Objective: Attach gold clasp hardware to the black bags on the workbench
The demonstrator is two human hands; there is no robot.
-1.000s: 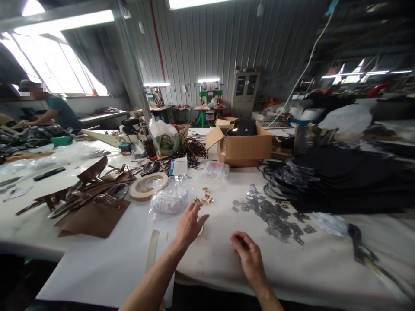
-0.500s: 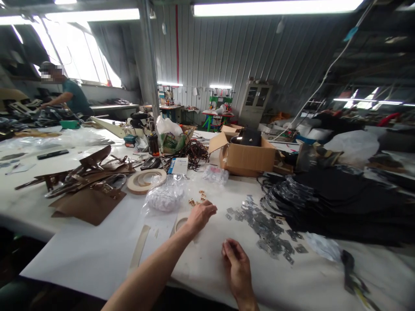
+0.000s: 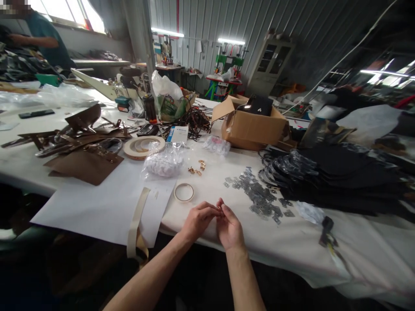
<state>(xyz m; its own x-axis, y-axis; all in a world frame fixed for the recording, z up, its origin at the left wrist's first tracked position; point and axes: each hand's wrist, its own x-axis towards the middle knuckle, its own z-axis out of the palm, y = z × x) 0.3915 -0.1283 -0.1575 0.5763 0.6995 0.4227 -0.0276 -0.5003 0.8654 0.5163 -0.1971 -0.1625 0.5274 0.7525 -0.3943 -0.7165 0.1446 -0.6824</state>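
My left hand (image 3: 200, 220) and my right hand (image 3: 230, 229) meet over the table's near edge, fingertips pinched together. Between them glints a small gold-coloured metal fitting (image 3: 220, 208), mostly hidden by the fingers. Both hands appear to grip it. Beyond my left hand lies a roll of tape (image 3: 175, 193), flat on the cloth. Several loose gold-coloured fittings (image 3: 195, 171) lie farther back. To the right of my hands spreads a pile of thin grey metal plates (image 3: 259, 196), touched by neither hand.
Brown leather pieces (image 3: 87, 164) and larger tape rolls (image 3: 129, 149) lie left, near a clear plastic bag (image 3: 164, 162). A cardboard box (image 3: 253, 129) stands behind. Stacked black pieces (image 3: 343, 181) fill the right side. A person (image 3: 48, 36) works at the far left.
My left hand has drawn back from the gold-coloured fittings to meet my right hand, which has turned inward. The view has tipped down.
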